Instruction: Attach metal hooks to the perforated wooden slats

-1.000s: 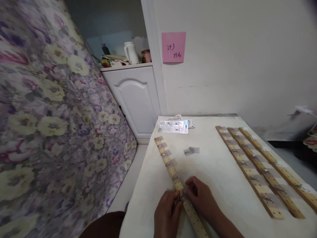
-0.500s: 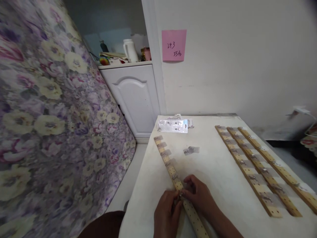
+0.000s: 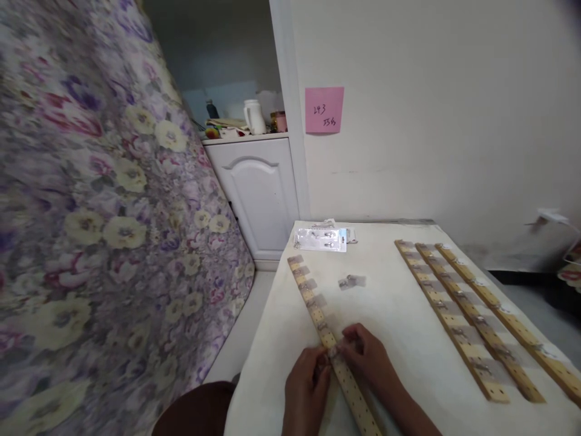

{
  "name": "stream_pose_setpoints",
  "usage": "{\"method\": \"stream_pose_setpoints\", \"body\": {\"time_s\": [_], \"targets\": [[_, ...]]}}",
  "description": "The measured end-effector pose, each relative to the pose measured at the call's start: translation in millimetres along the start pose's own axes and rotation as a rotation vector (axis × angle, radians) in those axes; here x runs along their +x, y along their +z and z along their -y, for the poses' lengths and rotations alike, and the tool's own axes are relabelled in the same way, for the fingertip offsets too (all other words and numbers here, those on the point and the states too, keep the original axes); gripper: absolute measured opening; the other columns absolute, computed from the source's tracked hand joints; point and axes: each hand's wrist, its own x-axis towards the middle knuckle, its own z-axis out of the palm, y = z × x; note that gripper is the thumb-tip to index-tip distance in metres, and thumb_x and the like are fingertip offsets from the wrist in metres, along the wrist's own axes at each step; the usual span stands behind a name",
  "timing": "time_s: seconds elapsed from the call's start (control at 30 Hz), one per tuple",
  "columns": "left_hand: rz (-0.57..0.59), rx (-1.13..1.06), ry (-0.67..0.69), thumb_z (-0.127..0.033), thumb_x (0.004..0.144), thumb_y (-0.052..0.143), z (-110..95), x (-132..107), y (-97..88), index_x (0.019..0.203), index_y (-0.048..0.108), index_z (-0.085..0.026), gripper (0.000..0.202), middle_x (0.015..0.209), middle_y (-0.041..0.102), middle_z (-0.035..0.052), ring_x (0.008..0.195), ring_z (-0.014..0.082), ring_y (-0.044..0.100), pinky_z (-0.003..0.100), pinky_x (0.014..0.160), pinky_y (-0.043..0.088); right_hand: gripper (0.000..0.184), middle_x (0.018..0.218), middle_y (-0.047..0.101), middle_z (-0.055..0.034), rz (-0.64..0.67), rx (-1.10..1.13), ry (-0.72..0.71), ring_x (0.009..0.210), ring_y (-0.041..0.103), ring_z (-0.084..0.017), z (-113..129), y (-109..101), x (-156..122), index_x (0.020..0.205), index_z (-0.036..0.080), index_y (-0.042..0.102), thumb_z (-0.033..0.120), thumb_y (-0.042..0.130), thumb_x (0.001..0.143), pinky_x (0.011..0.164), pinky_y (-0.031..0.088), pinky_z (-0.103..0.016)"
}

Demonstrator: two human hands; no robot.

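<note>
1. Work in hand: a small metal clip (image 3: 334, 351) lies over the perforated strip (image 3: 350, 387), between the fingertips of both hands. The strip runs from the far left of the worktop (image 3: 267, 375) to its near edge.
2. Grip, left hand (image 3: 304, 387): thumb and fingers are pinched together at the strip's left edge, apparently grasping the clip.
3. Grip, right hand (image 3: 370, 357): fingers are curled, with the tips meeting the clip from the right. Which hand bears on metal and which on any clear tab is too small to tell.
4. Steadying: the strip probably turns easily on the smooth surface; the left fingertips are best braced against its edge while the right thumb guides the clip.
5. Alignment: the fitted clips (image 3: 313, 304) beyond the hands give the pattern, with clear tabs projecting to the right at regular spacing. The clip in hand is best squared to these.
6. Pressure: a short, even push should suit so small a part; a sideways one risks skewing it.
7. Clearance: a loose clip (image 3: 351, 281) rests on the worktop right of the strip, well apart from the right hand.
</note>
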Motion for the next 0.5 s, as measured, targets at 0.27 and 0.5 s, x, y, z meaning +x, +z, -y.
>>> {"method": "stream_pose_setpoints", "body": {"time_s": [0.27, 0.5], "targets": [[-0.012, -0.024, -0.016, -0.033, 0.084, 0.051, 6.6, 2.1, 2.2, 0.097, 0.063, -0.022, 0.021, 0.078, 0.064, 0.0015, 0.072, 0.0178, 0.060, 0.026, 0.068, 0.047, 0.028, 0.072, 0.063, -0.0013, -0.252, 0.057, -0.031, 0.059, 0.055, -0.016, -19.8, -35.3, 35.1, 0.086, 0.019, 0.058, 0.045, 0.049, 0.081, 0.056, 0.044, -0.027], [-0.067, -0.010, 0.015, -0.041, 0.083, 0.050, 28.0, 5.8, 11.2, 0.094, 0.063, -0.023, 0.024, 0.073, 0.065, 0.0004, 0.062, 0.0165, 0.058, 0.024, 0.060, 0.045, 0.035, 0.063, 0.059, 0.0015, -0.323, 0.007, 0.024, 0.051, 0.055, -0.015, -30.6, -60.7, 107.8, 0.090, 0.017, 0.059, 0.049, 0.049, 0.077, 0.051, 0.043, -0.027]]}}
